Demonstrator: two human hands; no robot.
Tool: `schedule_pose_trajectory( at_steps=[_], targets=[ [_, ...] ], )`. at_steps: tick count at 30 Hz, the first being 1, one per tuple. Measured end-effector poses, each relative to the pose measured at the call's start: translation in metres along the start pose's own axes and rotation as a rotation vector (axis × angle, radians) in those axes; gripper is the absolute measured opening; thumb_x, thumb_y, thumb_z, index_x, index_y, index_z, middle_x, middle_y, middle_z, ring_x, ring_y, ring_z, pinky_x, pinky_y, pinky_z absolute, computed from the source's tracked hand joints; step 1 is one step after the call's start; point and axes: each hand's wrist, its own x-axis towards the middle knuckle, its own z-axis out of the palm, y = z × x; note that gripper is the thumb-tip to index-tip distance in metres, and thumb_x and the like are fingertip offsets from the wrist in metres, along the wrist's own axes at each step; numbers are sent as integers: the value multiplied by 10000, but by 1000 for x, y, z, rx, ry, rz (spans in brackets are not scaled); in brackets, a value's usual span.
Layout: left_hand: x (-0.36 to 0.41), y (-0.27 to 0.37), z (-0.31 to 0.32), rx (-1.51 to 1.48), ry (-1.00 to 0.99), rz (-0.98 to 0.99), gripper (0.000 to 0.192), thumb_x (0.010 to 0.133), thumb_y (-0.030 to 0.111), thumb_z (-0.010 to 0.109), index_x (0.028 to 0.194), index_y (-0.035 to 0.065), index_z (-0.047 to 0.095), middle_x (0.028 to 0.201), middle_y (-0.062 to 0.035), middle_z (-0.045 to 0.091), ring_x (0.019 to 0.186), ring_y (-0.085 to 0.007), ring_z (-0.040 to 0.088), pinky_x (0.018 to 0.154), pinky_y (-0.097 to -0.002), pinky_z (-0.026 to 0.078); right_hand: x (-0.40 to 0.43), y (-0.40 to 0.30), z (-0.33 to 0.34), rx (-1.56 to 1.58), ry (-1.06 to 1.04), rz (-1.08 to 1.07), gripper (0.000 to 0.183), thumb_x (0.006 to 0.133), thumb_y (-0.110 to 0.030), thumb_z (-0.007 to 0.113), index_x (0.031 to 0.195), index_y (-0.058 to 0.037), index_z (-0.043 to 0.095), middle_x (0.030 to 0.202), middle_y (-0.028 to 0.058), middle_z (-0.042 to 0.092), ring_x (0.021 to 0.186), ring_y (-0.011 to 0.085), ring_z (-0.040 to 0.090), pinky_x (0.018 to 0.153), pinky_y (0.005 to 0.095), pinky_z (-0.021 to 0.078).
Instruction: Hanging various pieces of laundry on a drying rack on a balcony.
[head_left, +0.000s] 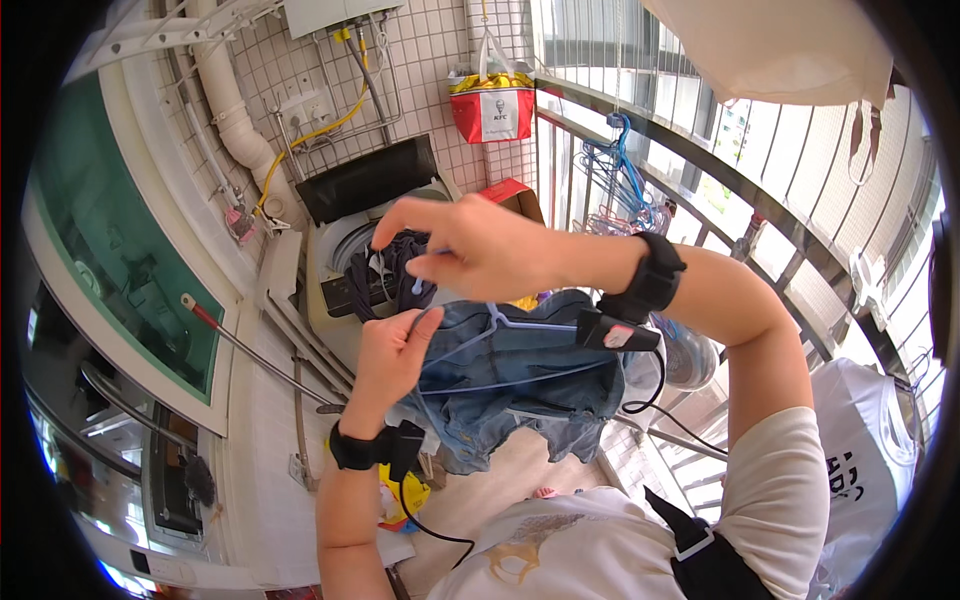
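Note:
Blue denim shorts (525, 352) with a ragged hem hang in front of me, with a lavender clothes hanger (540, 325) at their waist. My left hand (397, 352) pinches the shorts' edge at the left between thumb and fingers. Above the shorts is my right hand (472, 251), its index finger and thumb apart around part of a blue plastic piece; whether it grips this is unclear. Both wrists wear black straps with small boxes and cables. Dark clothing (386, 274) lies over the opening of a washing machine (330, 319) behind my hands.
Blue hangers (619, 172) hang in a bunch by the balcony railing (750, 195). A red and white bag (493, 105) hangs on the tiled wall. A white shirt (862, 442) is at the right, and a metal pole (262, 356) slants at the left. Pale fabric (787, 45) hangs overhead.

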Motion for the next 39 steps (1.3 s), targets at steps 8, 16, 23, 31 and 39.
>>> schedule_pose_trajectory(
  at_steps=[8, 16, 23, 31, 39],
  targets=[
    [-13, -12, -31, -173, -186, -13, 268, 880, 210, 507, 996, -21, 578, 822, -147, 624, 741, -134, 576, 683, -251, 444, -9, -3, -35, -6, 73, 105, 358, 803, -55, 544, 1141, -30, 431, 478, 69, 489, 406, 168, 471, 430, 275, 342],
    [-12, -10, 4, 193, -49, 153, 151, 767, 108, 636, 780, -34, 587, 629, -139, 503, 557, -273, 491, 521, -318, 378, -19, 18, -24, -262, 133, 34, 442, 749, -152, 636, 1154, -117, 462, 735, 108, 544, 691, 266, 544, 606, 345, 424],
    [-18, -2, -10, 257, 153, 141, 127, 742, 67, 654, 782, -37, 593, 583, -111, 450, 496, -228, 432, 475, -297, 341, -127, 63, 36, -775, 126, 356, 668, 585, -245, 729, 1182, -107, 461, 925, 66, 479, 896, 250, 472, 733, 362, 401],
    [-28, -11, -40, 419, 93, 178, 132, 733, 85, 663, 848, 25, 637, 605, -96, 482, 515, -235, 490, 466, -308, 377, -168, 88, -32, -168, 241, 658, 269, 535, -8, 590, 790, -64, 653, 631, 66, 526, 583, 161, 536, 517, 282, 410],
    [-29, 1, -37, 568, 394, 164, 161, 748, 24, 636, 908, 7, 635, 606, -82, 465, 512, -211, 456, 472, -283, 364, -132, 28, 10, -295, 392, 304, 404, 605, 22, 525, 998, -60, 575, 674, 79, 547, 613, 224, 563, 552, 309, 459]
  ],
)
